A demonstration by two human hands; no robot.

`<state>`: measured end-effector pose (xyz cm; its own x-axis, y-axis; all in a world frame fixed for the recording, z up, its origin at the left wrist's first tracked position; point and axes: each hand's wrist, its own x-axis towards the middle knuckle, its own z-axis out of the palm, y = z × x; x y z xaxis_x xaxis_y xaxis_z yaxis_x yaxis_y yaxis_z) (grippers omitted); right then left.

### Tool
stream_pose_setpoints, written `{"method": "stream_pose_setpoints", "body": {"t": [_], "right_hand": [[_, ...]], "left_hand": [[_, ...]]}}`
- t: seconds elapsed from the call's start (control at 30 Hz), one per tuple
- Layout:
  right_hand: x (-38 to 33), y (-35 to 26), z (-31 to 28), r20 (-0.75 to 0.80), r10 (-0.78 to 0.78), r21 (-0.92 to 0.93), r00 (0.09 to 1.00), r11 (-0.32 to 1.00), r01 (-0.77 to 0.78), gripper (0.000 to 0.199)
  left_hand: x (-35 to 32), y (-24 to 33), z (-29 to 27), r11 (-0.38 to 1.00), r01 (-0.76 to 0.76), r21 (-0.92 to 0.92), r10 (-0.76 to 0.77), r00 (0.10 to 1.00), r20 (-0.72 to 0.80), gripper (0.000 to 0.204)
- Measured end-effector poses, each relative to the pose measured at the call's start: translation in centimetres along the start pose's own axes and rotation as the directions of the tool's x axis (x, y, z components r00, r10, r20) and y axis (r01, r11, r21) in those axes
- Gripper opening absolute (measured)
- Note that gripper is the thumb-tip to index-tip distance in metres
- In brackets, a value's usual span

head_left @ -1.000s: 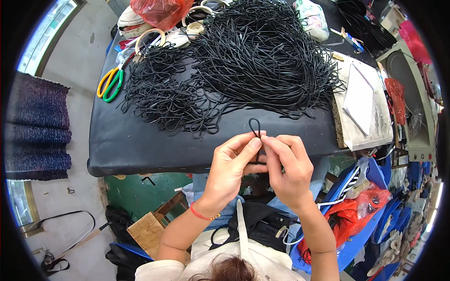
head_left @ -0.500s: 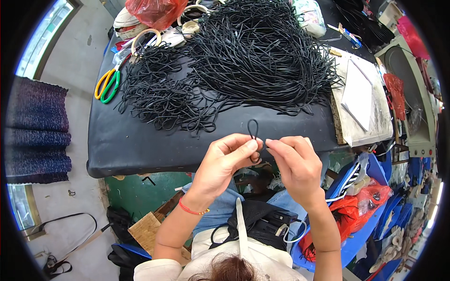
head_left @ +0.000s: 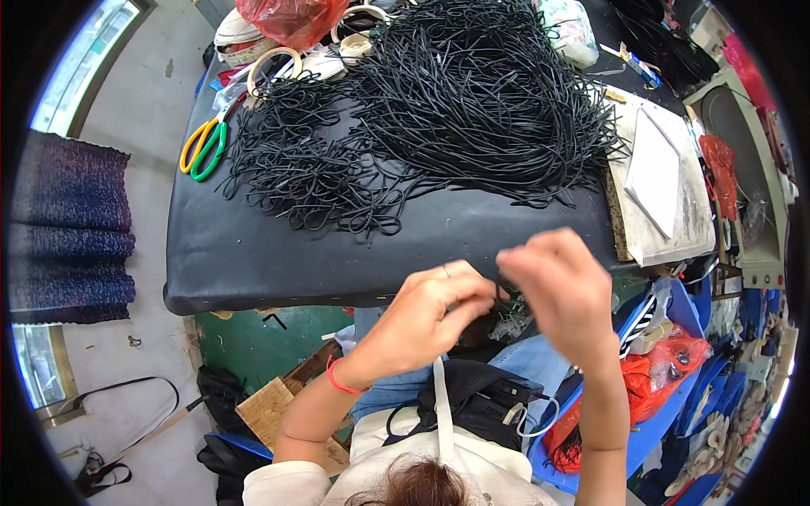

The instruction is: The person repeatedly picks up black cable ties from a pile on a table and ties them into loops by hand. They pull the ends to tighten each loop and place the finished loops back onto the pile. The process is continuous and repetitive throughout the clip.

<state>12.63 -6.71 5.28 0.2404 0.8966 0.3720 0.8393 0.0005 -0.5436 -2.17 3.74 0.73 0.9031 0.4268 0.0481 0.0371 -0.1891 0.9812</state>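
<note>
Pinching black cord (head_left: 503, 292) just to its right, our left grip (head_left: 429, 314) is nearer; we can't tell our right grip (head_left: 567, 291).

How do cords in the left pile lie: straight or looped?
Looped and tangled: the left cord pile shows rounded bends along its near edge.

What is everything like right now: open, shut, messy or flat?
Left hand: fingertips pinched on black cord
Right hand: blurred, grip unclear
Scissors: lying down, handles close together
Big cord pile: heaped, messy
Small cord pile: tangled, loopy
White sheet: lying flat
Curtain: hanging
</note>
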Motion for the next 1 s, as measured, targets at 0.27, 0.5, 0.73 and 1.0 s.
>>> {"method": "stream_pose_setpoints", "body": {"t": [0.27,0.5,0.73,1.0], "right_hand": [[-2.0,-0.2,2.2,0.083,0.245,0.375,0.966,0.891,-0.258,0.015],[-3.2,-0.7,3.2,0.258,0.389,0.837,0.884,0.367,-0.406,0.019],[-2.9,-0.6,3.7,0.041,0.378,0.586,0.925,0.741,-0.329,0.009],[-2.4,-1.4,4.3,-0.023,0.560,0.611,0.828,0.663,-0.432,0.015]], "left_hand": [[0.1,-0.2,0.0,0.759,0.170,-0.628,-0.262,0.964,-0.056,0.023],[0.1,-0.6,0.6,0.757,0.103,-0.645,-0.233,0.965,-0.119,0.020],[-0.1,-0.8,1.7,0.645,0.055,-0.762,-0.306,0.933,-0.192,0.017],[-0.2,-1.0,4.2,0.673,-0.124,-0.729,-0.265,0.880,-0.394,0.017]]}}
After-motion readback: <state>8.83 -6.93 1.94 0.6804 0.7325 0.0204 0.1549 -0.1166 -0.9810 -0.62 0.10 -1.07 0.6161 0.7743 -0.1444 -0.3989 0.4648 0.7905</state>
